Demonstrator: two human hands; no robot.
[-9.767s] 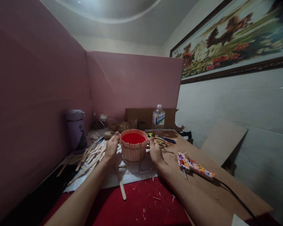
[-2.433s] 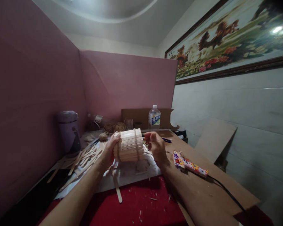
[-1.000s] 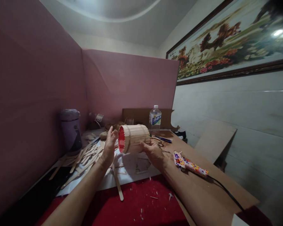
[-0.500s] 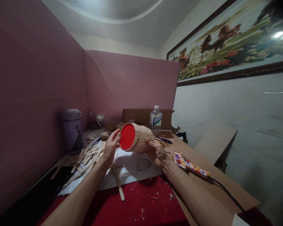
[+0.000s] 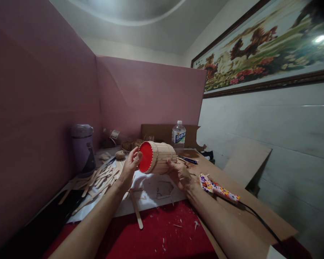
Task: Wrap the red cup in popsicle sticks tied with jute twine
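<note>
Between my two hands a small barrel [image 5: 163, 153] made of wooden craft sticks lies on its side, lifted over the work surface. Its round red end [image 5: 145, 158] faces left and toward me. My left hand [image 5: 132, 163] grips the rim of that end, thumb against the red face. My right hand [image 5: 179, 174] holds the other end from below, thumb on the slats and the other fingers partly hidden. Below lie a white paper sheet [image 5: 151, 208] with a pencil-like outline and a loose craft stick [image 5: 137, 214].
A heap of craft sticks [image 5: 101, 181] lies left, beside a purple flask [image 5: 82, 149]. Twine balls [image 5: 120, 155] and a plastic bottle [image 5: 179, 135] stand behind. A flower-patterned glue gun [image 5: 218, 190] with a black cord lies right on brown board, near a blue pen [image 5: 189, 160].
The barrel has turned slightly, so its red end shows narrower and more of its slatted side is visible. My left thumb has moved onto the red face.
</note>
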